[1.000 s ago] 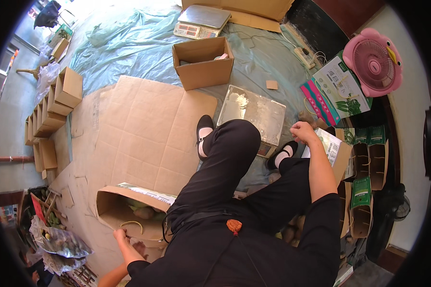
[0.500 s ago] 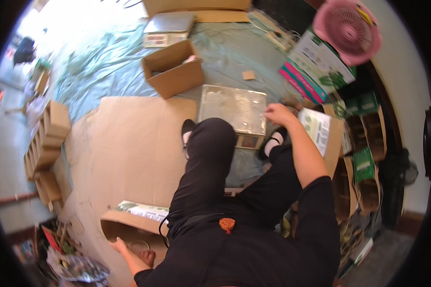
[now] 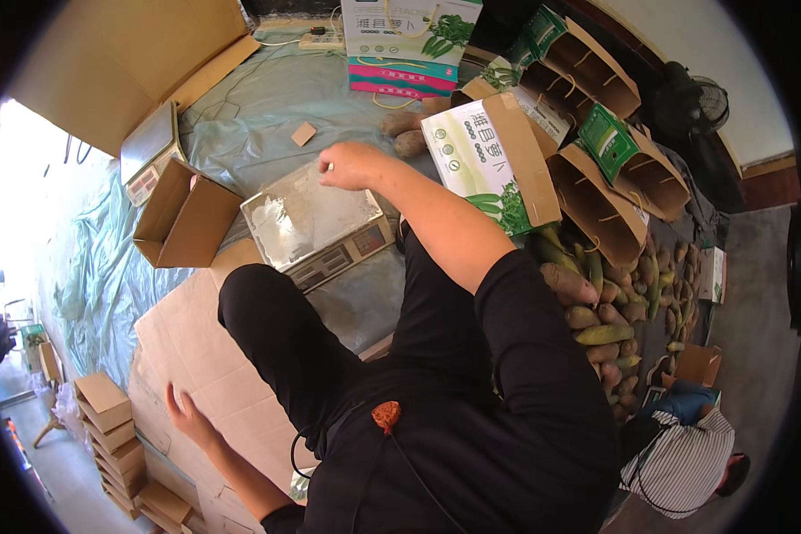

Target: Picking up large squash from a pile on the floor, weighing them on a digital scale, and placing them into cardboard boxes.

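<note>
My right hand (image 3: 351,166) is held over the far right edge of a weighing scale (image 3: 307,218) with a worn metal top. Its fingers are pinched together, and a small pale spot shows at the fingertips; I cannot make out what it is. On the other side, my left hand (image 3: 189,420) hovers over a flat cardboard sheet (image 3: 200,343), fingers apart and nothing in them. Close to my left hip, a printed white box (image 3: 303,483) is mostly hidden by my body. An open brown carton (image 3: 191,218) stands just left of the scale.
Printed carry boxes (image 3: 476,160) lie at the right, beside a heap of green and reddish-brown root vegetables (image 3: 610,311). A second scale (image 3: 149,156) stands behind the open carton. Stacked cartons (image 3: 107,405) are at the left. Another person (image 3: 681,458) in a striped shirt is at the lower right.
The view has swung to the right, bringing the vegetable heap and another person into sight. My left hand has let go of the printed box's edge and opened. The right hand stays pinched near the scale.
</note>
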Action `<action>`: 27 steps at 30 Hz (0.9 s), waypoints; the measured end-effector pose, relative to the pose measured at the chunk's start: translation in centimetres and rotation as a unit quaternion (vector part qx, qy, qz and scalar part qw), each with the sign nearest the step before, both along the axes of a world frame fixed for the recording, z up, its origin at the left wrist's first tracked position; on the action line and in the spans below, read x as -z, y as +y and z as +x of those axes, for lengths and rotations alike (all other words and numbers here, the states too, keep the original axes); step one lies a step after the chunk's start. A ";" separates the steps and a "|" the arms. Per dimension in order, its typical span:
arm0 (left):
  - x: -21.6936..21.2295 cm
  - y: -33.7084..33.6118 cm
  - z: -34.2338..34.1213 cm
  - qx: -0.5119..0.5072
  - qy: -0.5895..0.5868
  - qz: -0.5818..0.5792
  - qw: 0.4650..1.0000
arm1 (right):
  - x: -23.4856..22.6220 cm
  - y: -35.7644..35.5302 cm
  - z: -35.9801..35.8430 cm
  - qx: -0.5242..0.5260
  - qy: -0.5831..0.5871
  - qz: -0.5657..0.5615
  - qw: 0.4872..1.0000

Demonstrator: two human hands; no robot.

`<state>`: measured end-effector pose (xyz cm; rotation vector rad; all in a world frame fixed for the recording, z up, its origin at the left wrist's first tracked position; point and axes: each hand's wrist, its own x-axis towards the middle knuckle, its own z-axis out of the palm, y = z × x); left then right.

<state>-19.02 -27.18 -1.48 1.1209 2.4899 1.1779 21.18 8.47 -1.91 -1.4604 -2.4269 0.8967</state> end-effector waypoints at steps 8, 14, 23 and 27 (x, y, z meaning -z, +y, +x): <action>-7.0 17.3 12.5 0.321 0.084 0.017 0.943 | -3.2 2.7 10.0 0.135 0.287 -0.041 0.948; -5.6 20.3 15.1 0.365 0.220 -0.189 0.884 | 5.1 2.4 30.0 0.339 0.064 0.099 0.933; -4.6 19.4 13.9 0.342 0.223 -0.201 0.891 | 18.3 -5.7 44.1 0.539 -0.006 0.026 0.842; -4.6 19.9 14.3 0.359 0.223 -0.210 0.882 | 17.2 -6.9 41.2 0.524 0.057 -0.051 0.848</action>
